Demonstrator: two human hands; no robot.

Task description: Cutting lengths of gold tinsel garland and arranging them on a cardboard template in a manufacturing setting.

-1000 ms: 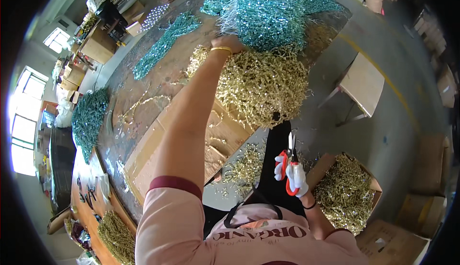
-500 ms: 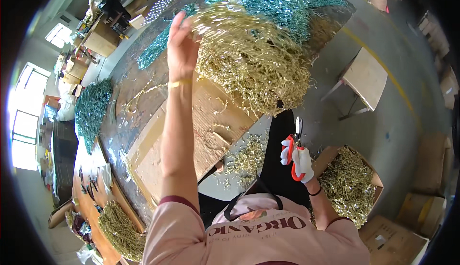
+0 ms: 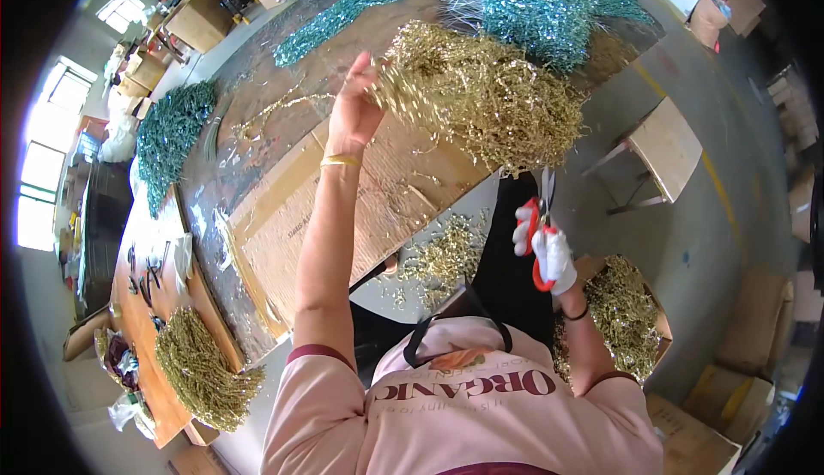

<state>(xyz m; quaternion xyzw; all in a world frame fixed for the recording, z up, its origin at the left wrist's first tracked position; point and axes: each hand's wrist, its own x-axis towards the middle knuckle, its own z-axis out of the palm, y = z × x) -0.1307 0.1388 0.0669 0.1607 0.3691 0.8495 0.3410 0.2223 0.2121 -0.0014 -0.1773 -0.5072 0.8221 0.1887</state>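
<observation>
A thick bundle of gold tinsel garland (image 3: 506, 102) lies across the near side of the work table, its right end hanging past the edge. At its left end, my bare left hand (image 3: 356, 114) closes on some strands, which streak with motion beside the fingers. In a white glove, my right hand (image 3: 554, 256) grips red-handled scissors (image 3: 547, 190), blades pointing up just below the overhanging tinsel. The blades look nearly closed. Under the bundle is a flat cardboard sheet (image 3: 318, 209), sprinkled with gold bits.
Teal tinsel (image 3: 532, 12) is heaped at the table's far side, with a darker green bunch (image 3: 172, 136) at left. More gold tinsel (image 3: 197, 372) sits on a lower wooden board. A stool (image 3: 665, 149) and an open box of gold tinsel (image 3: 618, 312) stand right. Gold scraps (image 3: 446, 256) litter the floor.
My left hand has come down and right, and the gold bundle has settled lower. The scissors have risen slightly toward the bundle's overhanging end. The whole view has shifted a little.
</observation>
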